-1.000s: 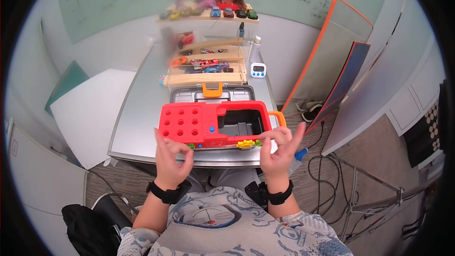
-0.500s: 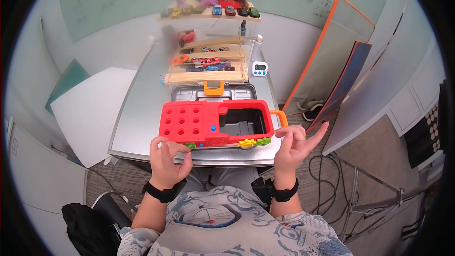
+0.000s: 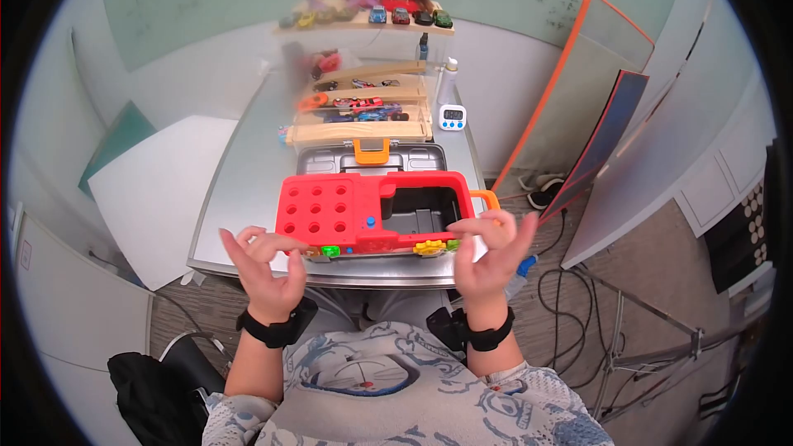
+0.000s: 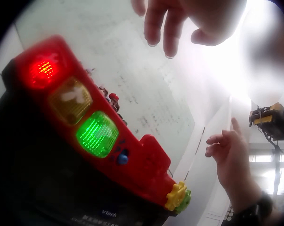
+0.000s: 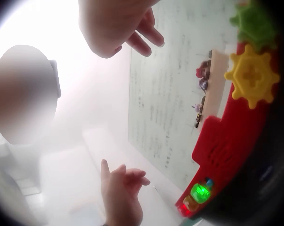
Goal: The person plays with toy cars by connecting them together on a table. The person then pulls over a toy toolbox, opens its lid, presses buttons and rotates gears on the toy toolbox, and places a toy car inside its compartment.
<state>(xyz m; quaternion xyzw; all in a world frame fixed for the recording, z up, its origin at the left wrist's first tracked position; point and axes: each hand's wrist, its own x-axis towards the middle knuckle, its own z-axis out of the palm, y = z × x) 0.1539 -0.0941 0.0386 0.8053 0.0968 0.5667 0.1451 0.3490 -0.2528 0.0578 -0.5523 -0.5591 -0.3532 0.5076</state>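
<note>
A red-and-black toy toolbox (image 3: 368, 235) stands in front of the person, its red top holding round holes on the left and a dark open compartment on the right. My left hand (image 3: 268, 272) hovers at its front left corner with loosely bent fingers, holding nothing. On the front, the red button (image 4: 44, 69) and the green button (image 4: 97, 134) glow, with an unlit amber button (image 4: 70, 100) between them. My right hand (image 3: 489, 260) is raised by the front right corner, fingers spread and empty, near the yellow gear (image 5: 251, 76) and green gear (image 5: 256, 24).
Behind the toolbox lies its grey lid (image 3: 318, 163) with an orange latch (image 3: 372, 151). Farther back, a wooden rack (image 3: 363, 130) carries toy cars. A white digital timer (image 3: 452, 118) and a pump bottle (image 3: 448, 81) stand on the metal table (image 3: 227, 198).
The left hand has shifted left, away from the green button, which now glows brightly. My right hand went out to the right, then came back left over the gears' corner.
</note>
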